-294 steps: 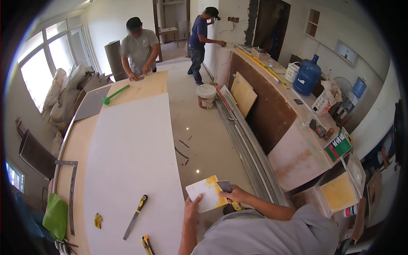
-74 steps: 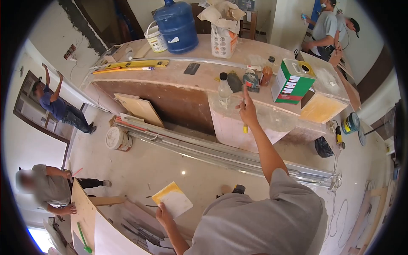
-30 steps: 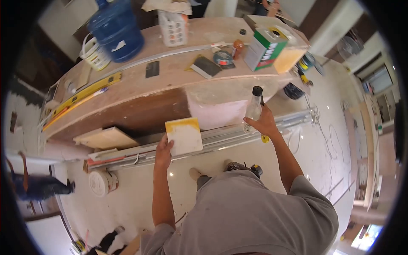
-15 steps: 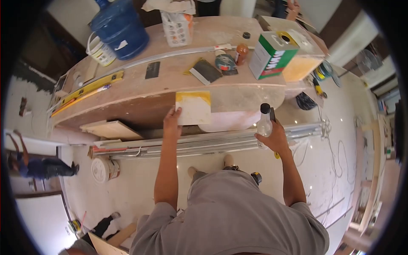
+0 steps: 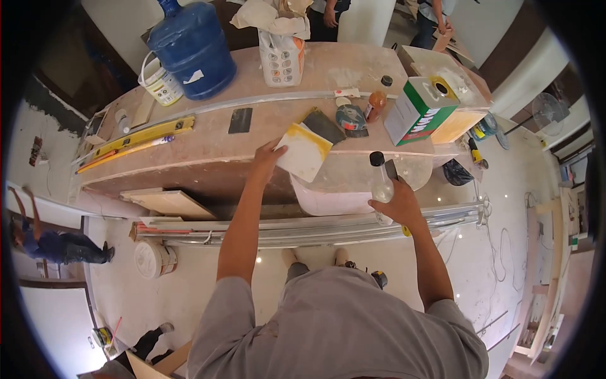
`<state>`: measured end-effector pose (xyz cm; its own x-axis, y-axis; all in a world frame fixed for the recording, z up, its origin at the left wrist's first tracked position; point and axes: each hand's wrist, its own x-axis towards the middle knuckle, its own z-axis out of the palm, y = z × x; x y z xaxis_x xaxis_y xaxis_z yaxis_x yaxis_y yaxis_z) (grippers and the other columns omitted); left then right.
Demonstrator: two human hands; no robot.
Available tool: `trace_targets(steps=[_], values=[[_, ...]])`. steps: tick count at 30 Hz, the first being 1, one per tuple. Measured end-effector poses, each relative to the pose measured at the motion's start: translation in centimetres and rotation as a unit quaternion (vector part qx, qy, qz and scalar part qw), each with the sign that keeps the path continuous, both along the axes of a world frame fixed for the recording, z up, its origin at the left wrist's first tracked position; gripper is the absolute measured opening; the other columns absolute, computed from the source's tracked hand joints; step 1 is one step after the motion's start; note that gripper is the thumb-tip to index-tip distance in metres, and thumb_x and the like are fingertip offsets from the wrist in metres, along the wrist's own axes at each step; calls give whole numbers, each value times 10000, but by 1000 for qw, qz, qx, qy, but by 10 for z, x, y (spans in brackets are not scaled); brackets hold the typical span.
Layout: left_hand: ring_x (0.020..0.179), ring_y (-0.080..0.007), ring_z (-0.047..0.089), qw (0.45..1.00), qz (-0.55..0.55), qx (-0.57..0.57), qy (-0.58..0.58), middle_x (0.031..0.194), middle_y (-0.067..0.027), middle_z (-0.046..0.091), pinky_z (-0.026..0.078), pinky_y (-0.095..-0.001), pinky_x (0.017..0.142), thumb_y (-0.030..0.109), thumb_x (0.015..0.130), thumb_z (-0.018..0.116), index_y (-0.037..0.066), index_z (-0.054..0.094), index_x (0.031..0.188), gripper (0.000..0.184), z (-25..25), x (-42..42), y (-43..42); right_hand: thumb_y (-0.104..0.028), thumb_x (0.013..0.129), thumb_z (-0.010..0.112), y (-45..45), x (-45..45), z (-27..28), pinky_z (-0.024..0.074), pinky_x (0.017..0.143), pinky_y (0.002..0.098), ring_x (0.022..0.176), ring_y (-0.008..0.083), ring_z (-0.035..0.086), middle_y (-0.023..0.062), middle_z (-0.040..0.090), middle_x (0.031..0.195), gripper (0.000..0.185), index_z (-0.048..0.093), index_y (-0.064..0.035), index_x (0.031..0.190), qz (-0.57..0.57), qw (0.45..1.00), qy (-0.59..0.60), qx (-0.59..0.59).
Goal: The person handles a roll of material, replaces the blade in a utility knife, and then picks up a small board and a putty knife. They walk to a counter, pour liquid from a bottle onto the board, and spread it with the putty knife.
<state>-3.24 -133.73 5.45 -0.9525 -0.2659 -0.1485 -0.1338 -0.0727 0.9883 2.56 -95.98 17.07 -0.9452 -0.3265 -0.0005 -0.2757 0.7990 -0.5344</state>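
My left hand (image 5: pixel 267 159) pinches the left edge of a white square board (image 5: pixel 302 158) with a yellow smear along its top and right side. The board is tilted, and its upper part overlaps dark sandpaper-like sheets (image 5: pixel 326 126) on the bench. My right hand (image 5: pixel 403 205) is wrapped around a clear bottle (image 5: pixel 381 184) with a black cap, held upright over the bench's front edge. A dark flat piece (image 5: pixel 391 169) also sticks up from that hand behind the bottle; its kind is unclear.
On the bench (image 5: pixel 208 136) stand a blue water jug (image 5: pixel 192 54), a paper bag (image 5: pixel 282 60), an orange-brown bottle (image 5: pixel 375 106) and a green-white can (image 5: pixel 420 112). A yellow level (image 5: pixel 145 136) lies left. Metal profiles (image 5: pixel 303 232) run below. Other people stand nearby.
My left hand has moved up and right, turning the board clockwise so it overlaps the dark sheets. My right hand keeps the bottle, now slightly further left. The camera view has shifted.
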Motion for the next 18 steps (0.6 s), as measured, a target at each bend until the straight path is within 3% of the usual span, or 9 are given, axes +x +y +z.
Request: trace_targets(steps=[5,8,9,10,12,15,18], values=[[678,-170,637,992,-75,-102,11,831,-98,690,495,-297,638,169,767,725,7,674,1070,348,-12,-79,6,-413,621,765,-27,-28,-6,498,821,438,956,392,599,242,569,1042,634,590,64,1002,-41,988,-4,151],[694,-181,657,985,-42,-168,30,762,-109,685,496,-296,668,143,759,725,-20,688,992,287,-20,-90,11,-422,633,738,-50,-54,-2,508,828,429,965,380,604,236,565,1056,622,592,54,1007,-48,969,-43,239],[794,-191,661,981,-55,-187,7,881,-105,687,506,-290,703,154,784,713,-39,646,1070,351,0,-81,13,-423,637,729,-56,-61,-2,510,831,426,969,376,605,233,563,1066,619,593,51,1012,-47,962,-59,262],[834,-197,654,999,-2,-51,7,929,-100,676,510,-293,727,152,800,700,-38,621,1103,366,-9,-77,16,-415,638,727,-62,-67,-3,511,833,423,975,371,605,230,558,1078,612,593,47,1018,-44,959,-62,273],[915,-211,639,969,112,219,15,1026,-90,655,518,-299,774,148,834,676,-37,571,1169,397,-23,-74,22,-399,639,723,-73,-81,-5,514,837,418,986,362,606,225,549,1101,600,594,39,1029,-33,954,-60,293],[1004,-230,606,912,71,399,60,1152,-95,590,518,-328,854,101,883,614,-32,486,1233,396,-27,-42,35,-388,641,722,-83,-94,-7,515,838,413,997,353,604,217,537,1127,595,597,28,1047,-27,949,-79,303],[990,-238,611,883,77,460,53,1125,-101,595,514,-343,887,45,899,570,-13,511,1195,308,-13,-20,61,-380,637,724,-87,-104,-10,517,834,395,996,338,607,211,540,1124,592,607,17,1061,-4,942,-78,326]])
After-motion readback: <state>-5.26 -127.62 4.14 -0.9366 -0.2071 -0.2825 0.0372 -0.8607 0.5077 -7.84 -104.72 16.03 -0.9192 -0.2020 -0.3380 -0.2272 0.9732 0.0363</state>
